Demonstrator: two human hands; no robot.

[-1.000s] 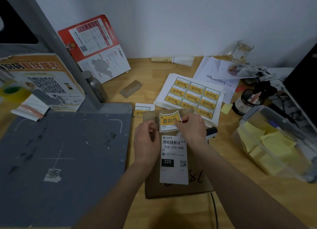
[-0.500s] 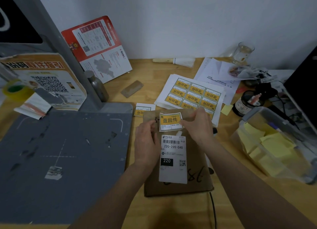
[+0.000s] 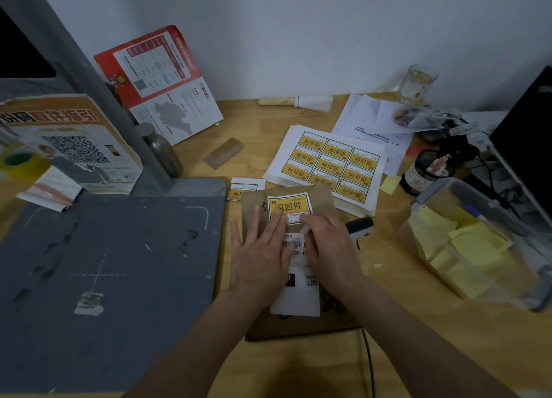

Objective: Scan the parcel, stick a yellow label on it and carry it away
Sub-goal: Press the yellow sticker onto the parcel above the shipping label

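A flat brown parcel (image 3: 298,323) lies on the wooden desk in front of me, with a white shipping label (image 3: 298,296) on top. A yellow label (image 3: 289,206) sits flat on the parcel's far end, above the shipping label. My left hand (image 3: 260,257) lies flat on the parcel, fingers spread, fingertips on the yellow label's lower left edge. My right hand (image 3: 331,251) lies flat beside it, fingers on the label's lower edge and over the barcode. Neither hand grips anything.
A sheet of yellow labels (image 3: 331,166) lies beyond the parcel, one loose label (image 3: 239,190) at its left. A grey scanning mat (image 3: 104,263) fills the left. A handheld scanner (image 3: 358,227) lies right of the parcel, and a clear box of yellow notes (image 3: 478,248) stands further right.
The yellow label went from being held by both hands above the parcel to lying flat on it. Both hands have opened and now press along its lower edge.
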